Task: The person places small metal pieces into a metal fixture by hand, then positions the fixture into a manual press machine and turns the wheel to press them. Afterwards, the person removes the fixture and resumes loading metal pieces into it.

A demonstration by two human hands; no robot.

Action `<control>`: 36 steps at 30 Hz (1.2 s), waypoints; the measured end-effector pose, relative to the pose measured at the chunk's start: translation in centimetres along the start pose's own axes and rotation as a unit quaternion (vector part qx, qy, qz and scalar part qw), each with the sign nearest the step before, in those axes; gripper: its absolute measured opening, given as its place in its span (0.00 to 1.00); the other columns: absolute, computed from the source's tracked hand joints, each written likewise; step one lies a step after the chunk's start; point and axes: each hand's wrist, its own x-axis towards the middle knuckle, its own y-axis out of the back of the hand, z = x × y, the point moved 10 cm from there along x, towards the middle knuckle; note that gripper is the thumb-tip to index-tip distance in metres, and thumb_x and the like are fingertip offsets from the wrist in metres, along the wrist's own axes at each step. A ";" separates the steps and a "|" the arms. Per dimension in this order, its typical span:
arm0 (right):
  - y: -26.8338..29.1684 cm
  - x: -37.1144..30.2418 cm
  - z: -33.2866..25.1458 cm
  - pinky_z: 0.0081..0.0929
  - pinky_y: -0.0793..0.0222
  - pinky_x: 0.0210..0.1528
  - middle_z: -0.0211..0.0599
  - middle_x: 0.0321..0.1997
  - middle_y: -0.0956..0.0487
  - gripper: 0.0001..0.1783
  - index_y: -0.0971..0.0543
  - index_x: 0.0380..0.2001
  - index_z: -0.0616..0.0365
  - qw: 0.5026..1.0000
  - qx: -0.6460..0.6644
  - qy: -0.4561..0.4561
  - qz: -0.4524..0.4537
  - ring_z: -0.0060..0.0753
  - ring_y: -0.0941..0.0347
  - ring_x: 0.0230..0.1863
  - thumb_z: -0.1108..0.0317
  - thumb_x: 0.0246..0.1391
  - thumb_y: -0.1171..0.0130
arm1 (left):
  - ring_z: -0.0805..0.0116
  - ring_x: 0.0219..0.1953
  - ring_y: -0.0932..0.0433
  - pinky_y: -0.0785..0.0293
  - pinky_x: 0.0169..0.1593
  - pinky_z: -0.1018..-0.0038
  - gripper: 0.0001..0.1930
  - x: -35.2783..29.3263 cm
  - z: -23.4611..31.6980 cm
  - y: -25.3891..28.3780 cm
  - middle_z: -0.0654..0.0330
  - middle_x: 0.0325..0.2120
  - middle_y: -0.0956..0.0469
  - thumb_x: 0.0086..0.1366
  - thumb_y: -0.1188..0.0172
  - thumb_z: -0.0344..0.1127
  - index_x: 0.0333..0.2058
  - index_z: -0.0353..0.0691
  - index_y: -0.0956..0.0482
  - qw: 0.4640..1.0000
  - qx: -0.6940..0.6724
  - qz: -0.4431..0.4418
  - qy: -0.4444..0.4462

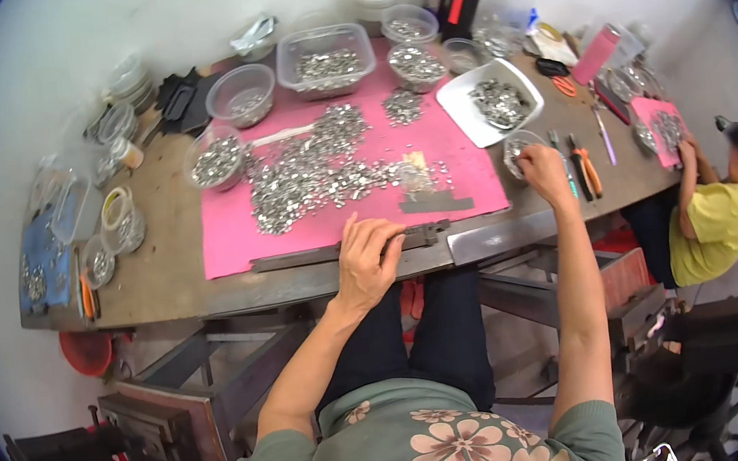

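My left hand (367, 256) is curled over a long dark metal bar (299, 258) that lies along the front edge of the table. Its thumb and forefinger come close together on the bar. My right hand (543, 170) reaches down into a small clear round bowl (513, 143), fingers bent and drawn together; their tips are hidden, so anything in them cannot be made out. A large spread of small silvery metal pieces (308, 183) lies on a pink sheet (227, 239) in front of me. A grey strip (436, 206) rests near the sheet's front edge.
Beyond the pieces stand a clear rectangular tub (282, 61), round bowls and a white tray (463, 113) with metal parts. Pliers with orange handles (591, 176) lie right of my right hand. Flasks (463, 2) stand behind. A person in yellow (719, 229) works at far right.
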 end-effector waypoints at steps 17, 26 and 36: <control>-2.9 -7.5 -11.3 0.43 0.31 0.34 0.44 0.28 0.21 0.06 0.23 0.31 0.61 0.979 0.198 0.030 0.044 0.49 0.24 0.29 0.74 0.52 0.36 | 0.50 0.73 0.44 0.65 0.74 0.40 0.30 -2.8 -6.1 4.7 0.51 0.67 0.33 0.76 0.53 0.53 0.63 0.35 0.29 0.952 0.201 -0.205 0.106; -2.3 -8.8 -11.7 0.34 0.37 0.37 0.34 0.25 0.28 0.04 0.19 0.32 0.57 0.975 0.175 0.064 0.122 0.36 0.30 0.28 0.75 0.52 0.35 | 0.62 0.40 0.24 0.40 0.56 0.55 0.04 -0.6 -7.8 9.9 0.64 0.33 0.18 0.62 0.34 0.35 0.36 0.45 0.15 0.975 0.190 0.005 0.117; -2.4 -9.1 -10.6 0.28 0.37 0.31 0.33 0.27 0.28 0.04 0.18 0.35 0.60 0.963 0.216 0.051 0.156 0.28 0.34 0.25 0.76 0.54 0.35 | 0.64 0.37 0.26 0.43 0.58 0.55 0.03 0.9 -8.4 7.7 0.66 0.26 0.24 0.59 0.32 0.35 0.31 0.47 0.16 0.970 0.223 -0.057 0.076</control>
